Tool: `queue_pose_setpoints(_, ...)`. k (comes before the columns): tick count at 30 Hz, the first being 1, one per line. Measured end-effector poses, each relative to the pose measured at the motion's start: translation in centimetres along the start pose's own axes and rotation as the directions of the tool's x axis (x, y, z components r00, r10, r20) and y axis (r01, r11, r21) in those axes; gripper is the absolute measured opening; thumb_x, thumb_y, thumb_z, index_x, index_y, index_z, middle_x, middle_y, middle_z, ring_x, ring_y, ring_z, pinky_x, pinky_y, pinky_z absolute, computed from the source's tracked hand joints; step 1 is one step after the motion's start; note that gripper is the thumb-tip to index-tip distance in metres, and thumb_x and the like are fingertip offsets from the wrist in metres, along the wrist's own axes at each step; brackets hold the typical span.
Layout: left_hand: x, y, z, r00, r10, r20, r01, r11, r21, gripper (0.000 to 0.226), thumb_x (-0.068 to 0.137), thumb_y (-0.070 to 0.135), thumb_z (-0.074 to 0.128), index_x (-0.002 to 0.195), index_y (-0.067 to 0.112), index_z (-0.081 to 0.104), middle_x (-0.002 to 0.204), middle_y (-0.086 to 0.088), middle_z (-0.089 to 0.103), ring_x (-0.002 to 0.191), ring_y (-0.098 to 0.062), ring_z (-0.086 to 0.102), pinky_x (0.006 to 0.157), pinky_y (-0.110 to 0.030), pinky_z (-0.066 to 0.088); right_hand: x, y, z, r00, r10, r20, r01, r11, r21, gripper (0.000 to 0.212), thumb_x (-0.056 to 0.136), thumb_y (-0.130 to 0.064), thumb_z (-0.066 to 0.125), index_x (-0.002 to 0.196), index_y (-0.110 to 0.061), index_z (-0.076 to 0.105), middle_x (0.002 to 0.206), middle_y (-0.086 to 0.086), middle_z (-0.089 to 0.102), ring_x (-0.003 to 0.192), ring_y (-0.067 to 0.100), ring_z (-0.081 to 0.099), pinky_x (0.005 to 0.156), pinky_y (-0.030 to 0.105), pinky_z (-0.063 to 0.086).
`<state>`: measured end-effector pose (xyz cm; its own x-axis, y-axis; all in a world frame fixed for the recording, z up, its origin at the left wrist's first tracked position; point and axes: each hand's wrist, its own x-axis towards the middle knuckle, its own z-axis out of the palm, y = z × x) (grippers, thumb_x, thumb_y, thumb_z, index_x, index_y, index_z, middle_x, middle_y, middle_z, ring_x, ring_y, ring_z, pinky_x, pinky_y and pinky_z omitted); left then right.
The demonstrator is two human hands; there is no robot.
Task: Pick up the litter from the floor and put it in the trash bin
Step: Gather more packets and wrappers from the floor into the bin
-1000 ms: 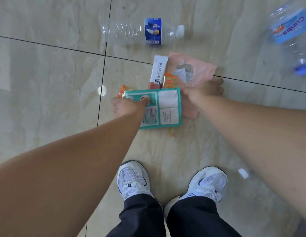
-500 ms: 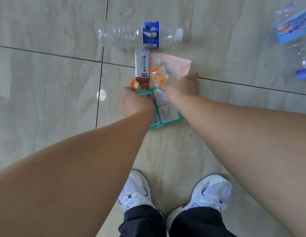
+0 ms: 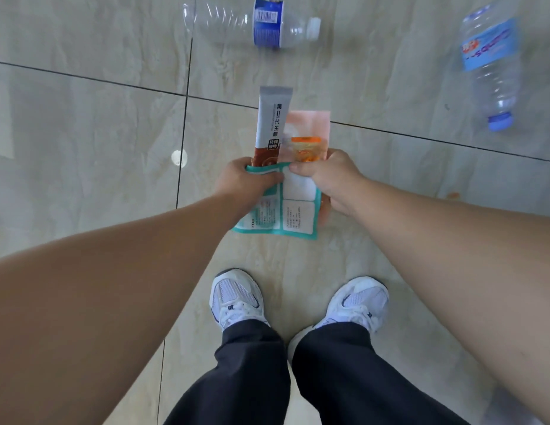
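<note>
Both hands hold a bunch of wrappers above the tiled floor. My left hand [image 3: 247,182] grips the top left of a teal-and-white packet [image 3: 295,214] together with a tall grey-and-brown sachet [image 3: 270,124]. My right hand [image 3: 332,179] pinches the packet's top edge along with a pink wrapper [image 3: 316,125] and a small orange wrapper [image 3: 304,148]. A clear bottle with a dark blue label [image 3: 261,24] lies on the floor ahead. A second clear bottle with a light blue label [image 3: 491,62] lies at the far right. No trash bin is in view.
My two white sneakers [image 3: 237,297] and dark trousers stand just below the hands. A small white cap or spot [image 3: 178,157] sits on the tile seam at left. A small orange scrap [image 3: 451,195] lies on the floor at right.
Both hands have lifted the gathered wrappers off the floor and drawn them toward me. The view has risen, and the bottles now lie farther from the hands.
</note>
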<state>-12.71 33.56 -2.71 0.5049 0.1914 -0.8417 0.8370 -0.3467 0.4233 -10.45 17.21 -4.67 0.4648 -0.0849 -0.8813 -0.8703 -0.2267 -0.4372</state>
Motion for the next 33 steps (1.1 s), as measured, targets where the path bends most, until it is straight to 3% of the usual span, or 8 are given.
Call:
queue_pose_setpoints(6, -8.4, 4.2, -2.4, 0.996, -0.001, 0.088, -0.001, 1.0, 0.024, 0.027, 0.074, 0.029, 0.087, 0.094, 0.02, 0.072, 0.079, 0.007, 0.076, 0.052, -0.001, 0.069, 0.043, -0.013, 0.048, -8.6, -1.8, -5.1, 0.994, 0.079, 0.073, -0.086, 0.991, 0.101, 0.023, 0.074, -0.005, 0.085, 0.092, -0.014, 0.074, 0.088, 0.008, 0.081, 0.087, 0.031, 0.078, 0.089, 0.053, 0.061)
queue_pose_setpoints(9, -13.3, 7.6, -3.9, 0.996, 0.028, 0.087, -0.032, 0.998, 0.048, 0.031, 0.075, 0.024, 0.088, 0.096, 0.022, 0.065, 0.078, 0.012, 0.071, 0.048, 0.006, 0.066, 0.04, -0.01, 0.046, -13.7, -3.8, -7.6, 0.997, 0.071, 0.036, -0.075, 0.985, 0.156, 0.023, 0.074, -0.002, 0.083, 0.094, -0.01, 0.075, 0.092, 0.011, 0.081, 0.089, 0.033, 0.078, 0.09, 0.054, 0.06)
queue_pose_setpoints(12, -18.4, 11.9, -5.4, 0.994, 0.05, 0.099, -0.058, 0.995, 0.076, 0.038, 0.074, 0.025, 0.088, 0.101, 0.025, 0.061, 0.086, 0.011, 0.072, 0.056, 0.001, 0.069, 0.046, -0.014, 0.047, -19.1, -6.8, -10.0, 0.999, 0.047, -0.008, -0.045, 0.983, 0.177, 0.022, 0.072, -0.008, 0.085, 0.093, -0.011, 0.076, 0.089, 0.006, 0.082, 0.086, 0.029, 0.078, 0.09, 0.051, 0.061)
queue_pose_setpoints(14, -22.0, 15.1, -6.4, 0.992, 0.073, 0.103, -0.081, 0.994, 0.076, 0.041, 0.074, 0.025, 0.088, 0.105, 0.025, 0.061, 0.087, 0.01, 0.073, 0.056, 0.0, 0.07, 0.042, -0.014, 0.047, -22.8, -8.9, -11.7, 0.999, 0.022, -0.035, -0.015, 0.979, 0.203, 0.02, 0.073, -0.01, 0.086, 0.091, -0.013, 0.077, 0.086, 0.003, 0.082, 0.085, 0.026, 0.079, 0.089, 0.05, 0.061)
queue_pose_setpoints(18, -29.5, 21.9, -9.0, 0.984, 0.121, 0.129, -0.132, 0.987, 0.087, 0.024, 0.075, 0.024, 0.088, 0.093, 0.022, 0.071, 0.067, 0.011, 0.073, 0.045, 0.001, 0.067, 0.035, -0.01, 0.043, -30.5, -14.0, -15.2, 0.999, -0.039, -0.037, 0.049, 0.953, 0.299, 0.02, 0.075, -0.007, 0.084, 0.093, -0.014, 0.078, 0.09, 0.003, 0.082, 0.083, 0.025, 0.079, 0.088, 0.051, 0.061)
queue_pose_setpoints(25, -44.9, 34.0, -13.2, 0.958, 0.251, 0.139, -0.27, 0.952, 0.141, 0.016, 0.073, 0.027, 0.088, 0.082, 0.025, 0.074, 0.075, 0.007, 0.079, 0.059, -0.009, 0.074, 0.058, -0.024, 0.055, -46.8, -23.2, -22.3, 0.987, -0.139, -0.077, 0.159, 0.894, 0.42, 0.022, 0.08, -0.003, 0.081, 0.099, -0.012, 0.077, 0.096, 0.004, 0.082, 0.089, 0.026, 0.079, 0.089, 0.052, 0.061)
queue_pose_setpoints(33, -57.6, 44.4, -13.8, 0.873, 0.446, 0.197, -0.481, 0.851, 0.21, 0.012, 0.073, 0.031, 0.087, 0.078, 0.028, 0.075, 0.07, 0.016, 0.077, 0.054, -0.004, 0.072, 0.054, -0.021, 0.049, -61.3, -29.1, -30.0, 0.932, -0.296, -0.207, 0.357, 0.842, 0.405, 0.023, 0.094, -0.01, 0.07, 0.117, -0.007, 0.07, 0.112, 0.006, 0.079, 0.099, 0.031, 0.076, 0.09, 0.057, 0.059)
